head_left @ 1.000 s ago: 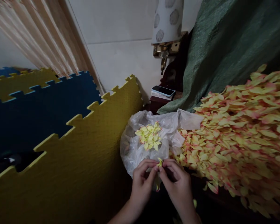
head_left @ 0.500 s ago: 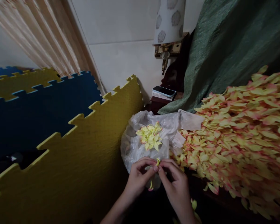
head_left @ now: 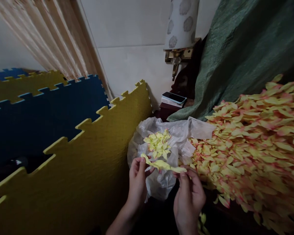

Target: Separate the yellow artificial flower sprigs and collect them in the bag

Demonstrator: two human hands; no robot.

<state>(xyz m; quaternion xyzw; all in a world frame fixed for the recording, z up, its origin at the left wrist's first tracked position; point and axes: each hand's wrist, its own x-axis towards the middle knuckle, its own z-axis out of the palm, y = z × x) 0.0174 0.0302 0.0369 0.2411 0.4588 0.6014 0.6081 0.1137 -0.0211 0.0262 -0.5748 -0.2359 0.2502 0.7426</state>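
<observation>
A yellow artificial flower petal piece [head_left: 163,164] stretches crosswise between my two hands, over the front of a clear plastic bag [head_left: 183,130]. My left hand [head_left: 138,182] pinches its left end between thumb and fingers. The right end is pinched in my right hand [head_left: 189,192], slightly lower. Just beyond, a small cluster of yellow-green petal pieces [head_left: 158,144] with pinkish tips lies on the bag. To the right rises a large heap of yellow and pink petals [head_left: 254,143], its near side in shadow.
Yellow foam mat [head_left: 93,169] and blue foam mat [head_left: 51,114] stand on edge along my left. Behind the bag, a phone [head_left: 173,97] rests on a small box. Green woven sheeting [head_left: 225,55] hangs behind the heap, and a wall lamp [head_left: 182,26] is above.
My hands were together, fingertips meeting at a small folded yellow piece. They have since moved apart, with the petal piece spread lengthwise between them. The view has shifted slightly.
</observation>
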